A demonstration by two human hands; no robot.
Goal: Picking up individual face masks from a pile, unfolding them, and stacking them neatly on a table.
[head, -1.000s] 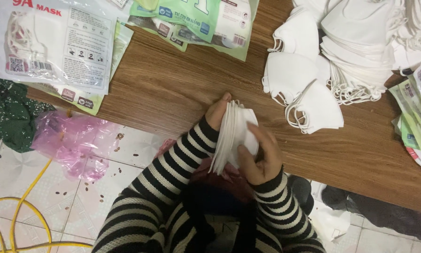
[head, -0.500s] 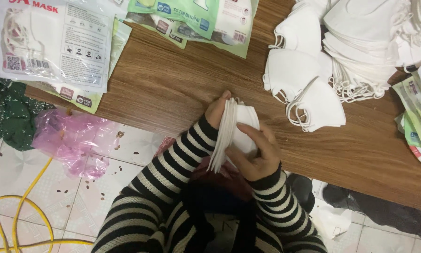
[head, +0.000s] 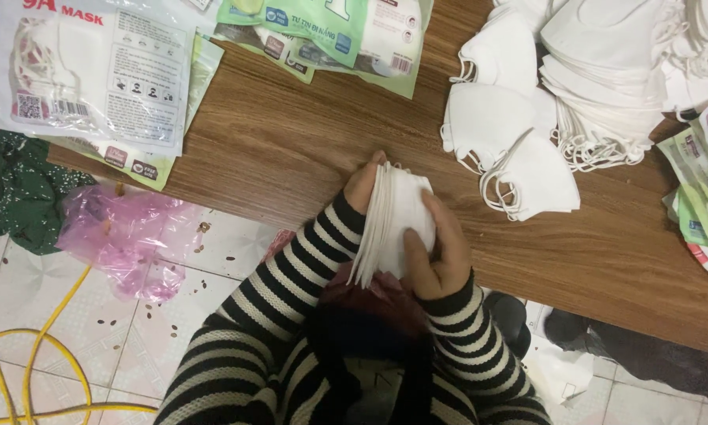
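A stack of several folded white face masks (head: 392,220) stands on edge above the front edge of the wooden table (head: 291,149). My left hand (head: 364,182) presses against the stack's left side, mostly hidden behind it. My right hand (head: 439,250) wraps the stack's right side, thumb across its face. Both sleeves are black and white striped. A big heap of loose white masks (head: 574,86) lies on the table to the upper right, apart from my hands.
Printed plastic mask bags (head: 94,71) lie at the table's upper left, green ones (head: 330,31) at the top and more (head: 704,189) at the right edge. On the tiled floor lie a pink plastic bag (head: 126,236), a yellow cable (head: 47,346) and dark cloth (head: 7,189).
Both hands keep hold of the mask stack in the same place; my right fingers have shifted slightly over its face. Nothing else moved.
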